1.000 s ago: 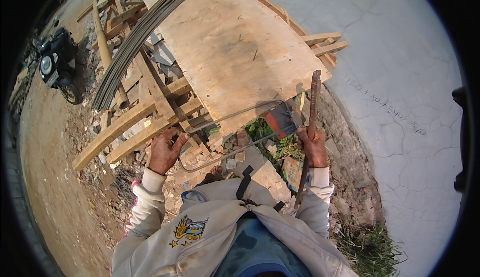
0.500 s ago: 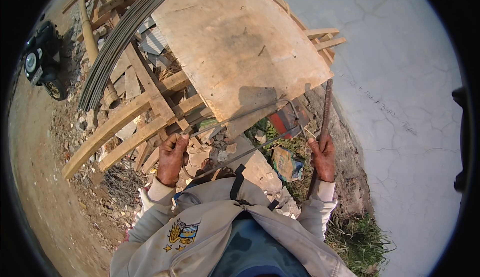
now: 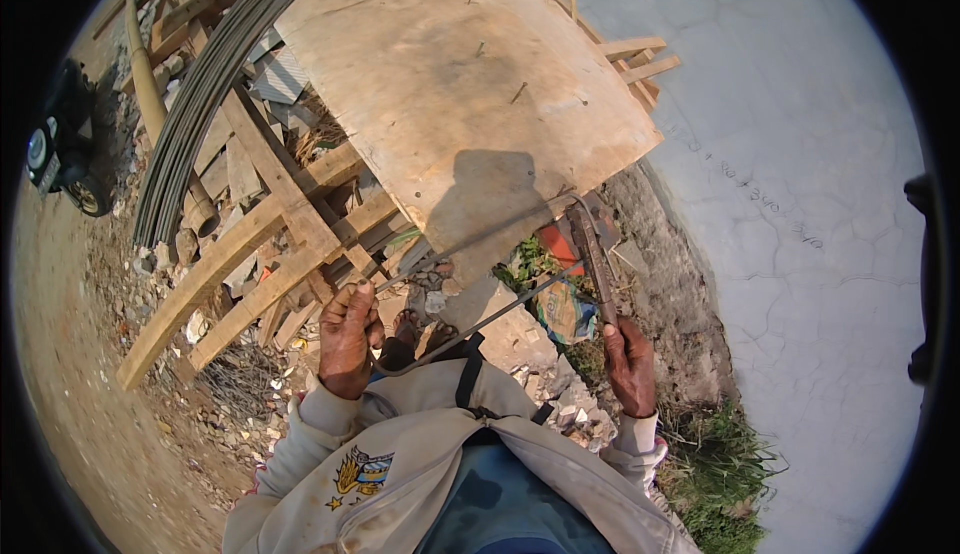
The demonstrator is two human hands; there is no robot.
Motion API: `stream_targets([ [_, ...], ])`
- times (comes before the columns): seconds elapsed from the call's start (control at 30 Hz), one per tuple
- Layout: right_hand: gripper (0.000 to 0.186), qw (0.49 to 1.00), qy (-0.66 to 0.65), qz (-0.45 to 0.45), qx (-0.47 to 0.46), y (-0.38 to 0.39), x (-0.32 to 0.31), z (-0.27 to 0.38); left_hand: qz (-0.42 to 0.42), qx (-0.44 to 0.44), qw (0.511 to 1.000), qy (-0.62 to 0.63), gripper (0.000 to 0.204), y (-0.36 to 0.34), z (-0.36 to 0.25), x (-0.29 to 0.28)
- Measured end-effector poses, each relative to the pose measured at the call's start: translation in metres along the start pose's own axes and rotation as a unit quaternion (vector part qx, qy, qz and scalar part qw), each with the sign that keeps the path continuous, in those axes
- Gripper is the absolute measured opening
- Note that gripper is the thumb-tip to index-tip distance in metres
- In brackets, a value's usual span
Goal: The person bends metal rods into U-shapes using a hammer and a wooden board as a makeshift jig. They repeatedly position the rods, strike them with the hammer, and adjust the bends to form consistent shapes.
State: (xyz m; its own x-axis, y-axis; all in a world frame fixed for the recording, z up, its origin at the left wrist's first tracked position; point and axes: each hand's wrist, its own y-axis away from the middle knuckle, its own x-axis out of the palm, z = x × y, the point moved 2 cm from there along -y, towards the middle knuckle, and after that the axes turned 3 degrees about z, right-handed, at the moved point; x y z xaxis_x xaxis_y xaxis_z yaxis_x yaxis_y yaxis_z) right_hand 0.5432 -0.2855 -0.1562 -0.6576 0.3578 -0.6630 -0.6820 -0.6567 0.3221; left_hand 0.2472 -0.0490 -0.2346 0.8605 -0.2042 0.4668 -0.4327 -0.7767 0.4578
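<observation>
A thin steel rod bent into a long rectangular stirrup (image 3: pixel 520 299) lies across in front of my body. My left hand (image 3: pixel 346 342) is closed around its left end, thumb on top. In my right hand (image 3: pixel 630 366) is the lower end of a rusty metal bar (image 3: pixel 594 269), gripped by closed fingers. The bar slants up and left, and its far end meets the stirrup's right corner. Whether it hooks over the rod there is hard to make out. Beneath that corner is the near edge of a plywood board (image 3: pixel 400 44).
Wooden beams (image 3: pixel 225 244) are stacked at left beneath a bundle of long steel rods (image 3: pixel 215 84). A motorcycle (image 3: pixel 68 154) stands at far left. Nails stick up from the board. A cracked grey wall (image 3: pixel 780 214) fills the right. Rubble and a crumpled sack (image 3: pixel 562 312) lie below.
My right hand has drawn down and slightly left. The rusty bar, upright to the right of the stirrup before, now leans left with its end at the stirrup's corner. The left hand keeps its hold.
</observation>
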Motion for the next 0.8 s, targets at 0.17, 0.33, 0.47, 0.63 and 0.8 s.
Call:
stream_targets([
  [0.17,0.031,0.999,0.019,0.022,-0.019,-0.016,0.004,0.013,-0.001,0.013,1.0,-0.004,0.028,-0.002,0.002,-0.002],
  [0.33,0.036,0.998,0.028,-0.008,-0.058,-0.017,0.006,0.019,0.038,-0.023,0.998,0.049,0.025,0.001,-0.001,-0.003],
  [0.47,0.033,0.999,0.01,0.016,-0.041,-0.018,0.008,0.015,0.011,-0.077,0.984,0.158,0.02,0.009,0.005,-0.001],
  [0.63,0.032,0.996,0.03,0.021,-0.077,-0.022,-0.007,0.001,-0.035,0.043,0.998,0.044,0.017,0.007,0.008,0.002],
  [0.8,0.037,0.995,-0.009,0.078,-0.058,-0.027,-0.059,-0.04,-0.074,0.072,0.995,0.012,0.018,0.008,0.011,0.004],
])
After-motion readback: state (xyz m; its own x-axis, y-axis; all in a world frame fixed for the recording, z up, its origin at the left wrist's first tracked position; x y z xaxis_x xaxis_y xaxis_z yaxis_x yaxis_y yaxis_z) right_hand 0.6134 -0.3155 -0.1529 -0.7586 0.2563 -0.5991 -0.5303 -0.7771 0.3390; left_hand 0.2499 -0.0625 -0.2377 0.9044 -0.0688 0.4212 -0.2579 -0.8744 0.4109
